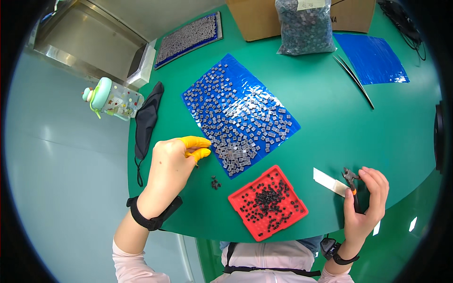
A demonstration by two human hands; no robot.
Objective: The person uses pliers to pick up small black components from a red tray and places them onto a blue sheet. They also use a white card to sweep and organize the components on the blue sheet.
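The yellow-covered thumb and forefinger of the left hand (pixel 173 158) come nearly together, pointing right; a small dark bit shows just near of the thumb, but whether they pinch anything cannot be told. The right hand (pixel 368 198) curls about a pair of black-handled cutters (pixel 349 174), thumb on the left side, fingers on the right; how firmly it grips cannot be told. The cutters' head points to the far side, and a narrow white strip (pixel 330 182) lies beside it, long axis slanting from far left to near right, its near end by the thumb.

The left fingertips are at the near-left edge of a blue sheet (pixel 241 71), which stretches away to the far right of them and is scattered with small clear squares (pixel 240 153), heaped most thickly at its near end. A little pile of black bits (pixel 215 182) lies near and slightly right of these fingertips, much closer to the left hand than to the right.

Between the hands, toward the near edge of the green table (pixel 325 127), a red tray (pixel 255 183) sits at a slant, holding many black pieces (pixel 269 200). Farther off, on the right, lie tweezers (pixel 354 80); at the far side stands a bulging clear bag (pixel 306 30).
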